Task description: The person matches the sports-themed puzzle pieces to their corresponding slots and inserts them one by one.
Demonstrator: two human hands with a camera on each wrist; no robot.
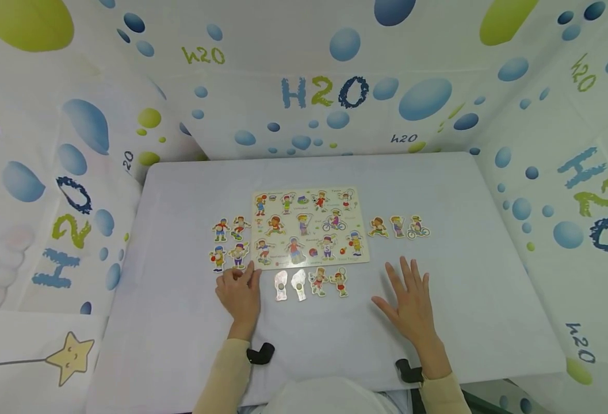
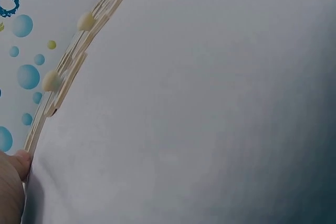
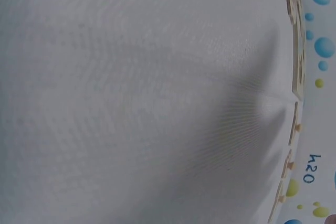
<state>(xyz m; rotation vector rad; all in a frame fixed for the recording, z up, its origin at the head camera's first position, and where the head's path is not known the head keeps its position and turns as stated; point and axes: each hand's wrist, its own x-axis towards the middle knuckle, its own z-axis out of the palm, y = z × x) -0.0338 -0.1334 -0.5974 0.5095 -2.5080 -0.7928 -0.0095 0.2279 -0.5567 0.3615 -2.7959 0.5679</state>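
A pale puzzle board (image 1: 310, 228) with printed sports figures lies on the white table. My left hand (image 1: 239, 294) is at its near left corner, thumb and forefinger bent together there as if pinching it. In the left wrist view, a fingertip (image 2: 21, 162) touches the end of the board's edge (image 2: 34, 137). Just beyond the hand are several figure puzzle pieces (image 1: 229, 244). My right hand (image 1: 412, 303) has its fingers spread, holding nothing, near the three puzzle pieces (image 1: 397, 226) right of the board.
Along the board's near side are two face-down silvery pieces (image 1: 290, 285) and two figure pieces (image 1: 328, 282) face up. Knobs stand up from the pieces in the wrist views. A sheet printed with blue and green drops (image 1: 344, 45) encloses the table (image 1: 179, 190).
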